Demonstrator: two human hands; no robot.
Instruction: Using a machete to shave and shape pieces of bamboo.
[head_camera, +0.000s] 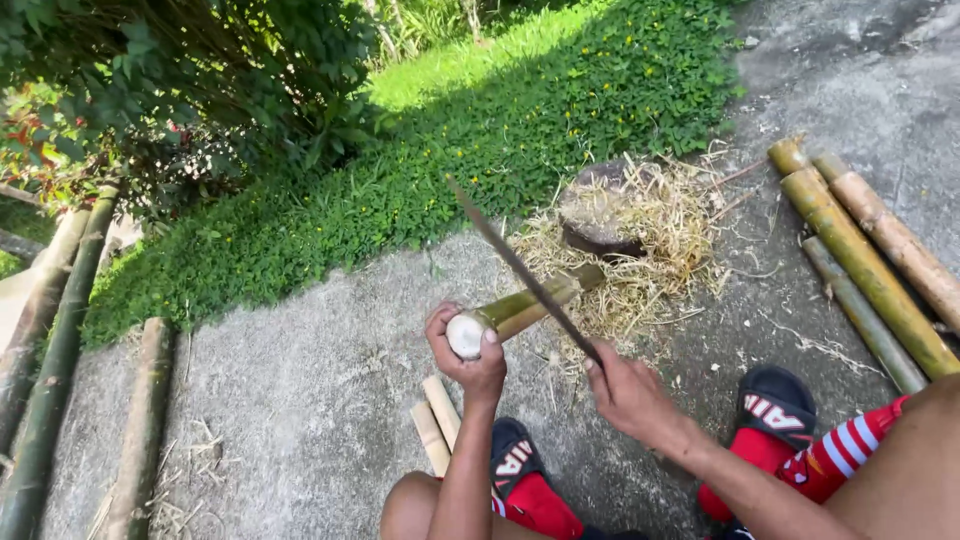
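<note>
The short bamboo piece (520, 308) lay tilted over the concrete ground (300, 380), its pale cut end toward the person and its far end resting at the wooden chopping block (600, 215). The left hand (468, 352) was wrapped closed around the near end, thumb pressed on the cut face. The right hand (625, 388) was clenched on the handle of a long blade (520, 268), which slanted up and away and crossed over the bamboo piece near its middle; whether the edge touched it could not be told. Straw-like shavings (650, 250) were heaped around the block. Two short split sticks (436, 425) lay on the ground just below the left hand. Longer bamboo poles (870, 260) lay along the right edge of the ground, and others (50, 370) along its left edge beside the grass (480, 130).
</note>
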